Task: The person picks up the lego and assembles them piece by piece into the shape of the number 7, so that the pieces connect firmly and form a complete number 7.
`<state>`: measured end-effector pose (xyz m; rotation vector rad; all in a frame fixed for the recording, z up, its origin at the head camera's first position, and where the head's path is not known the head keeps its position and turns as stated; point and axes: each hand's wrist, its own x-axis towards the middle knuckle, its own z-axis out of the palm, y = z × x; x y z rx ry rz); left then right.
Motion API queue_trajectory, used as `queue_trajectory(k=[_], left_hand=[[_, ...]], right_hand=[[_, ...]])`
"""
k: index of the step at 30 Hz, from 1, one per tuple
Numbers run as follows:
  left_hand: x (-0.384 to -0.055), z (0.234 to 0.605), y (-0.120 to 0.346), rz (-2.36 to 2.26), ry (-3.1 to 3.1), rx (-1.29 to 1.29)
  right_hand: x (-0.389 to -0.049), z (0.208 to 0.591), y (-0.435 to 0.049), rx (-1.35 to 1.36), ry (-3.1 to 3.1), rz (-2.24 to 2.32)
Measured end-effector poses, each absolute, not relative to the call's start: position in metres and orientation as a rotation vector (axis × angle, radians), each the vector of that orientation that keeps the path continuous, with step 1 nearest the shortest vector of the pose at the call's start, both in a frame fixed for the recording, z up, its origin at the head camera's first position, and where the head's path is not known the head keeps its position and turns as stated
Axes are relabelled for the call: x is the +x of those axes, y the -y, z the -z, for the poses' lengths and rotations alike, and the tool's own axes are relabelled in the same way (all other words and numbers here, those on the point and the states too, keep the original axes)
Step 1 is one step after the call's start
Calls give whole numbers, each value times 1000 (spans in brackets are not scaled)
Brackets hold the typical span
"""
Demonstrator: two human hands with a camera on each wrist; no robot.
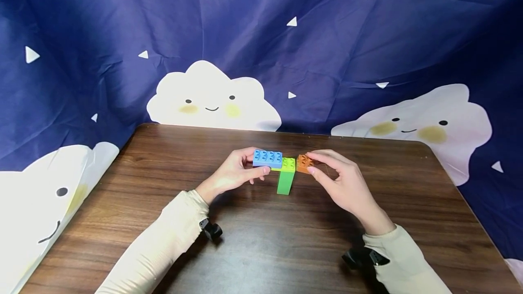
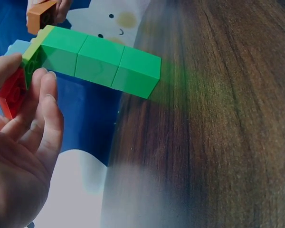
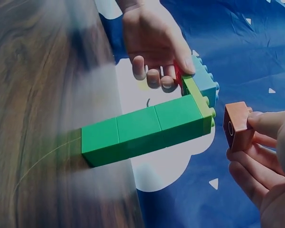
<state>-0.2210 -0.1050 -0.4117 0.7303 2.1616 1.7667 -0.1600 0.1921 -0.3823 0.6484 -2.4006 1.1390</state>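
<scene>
A column of three green bricks (image 3: pixel 137 128) stands upright on the table, with a thin lime-green plate (image 1: pixel 288 163) on its top. The plate sticks out to the left; a blue brick (image 1: pixel 267 159) sits on that part and a red brick (image 2: pixel 13 92) is beneath it. My left hand (image 1: pixel 234 171) grips this overhanging end, its thumb on the near side. Just right of the lime plate, an orange brick (image 1: pixel 304 163) is pinched between the thumb and fingers of my right hand (image 1: pixel 347 183). A small gap separates the orange brick from the plate.
The brown wooden table (image 1: pixel 261 248) extends around the column. Behind it hangs a dark blue cloth (image 1: pixel 261 26) printed with white clouds and triangles. Black devices are strapped at both wrists.
</scene>
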Motion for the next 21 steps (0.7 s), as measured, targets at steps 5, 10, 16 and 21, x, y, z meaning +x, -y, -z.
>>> queue_trajectory(k=[5, 10, 16, 21], left_hand=[[-221, 412, 105, -1761, -2165, 737], [-220, 412, 103, -1758, -2164, 747], [-221, 412, 104, -1761, -2156, 757], [-222, 412, 105, -1754, -2164, 759]], right_hand=[[-165, 380, -185, 680, 2399, -1151], [-168, 379, -179, 690, 2410, -1141], [-172, 378, -173, 704, 2415, -1144], [-175, 380, -169, 731, 2423, -1126]])
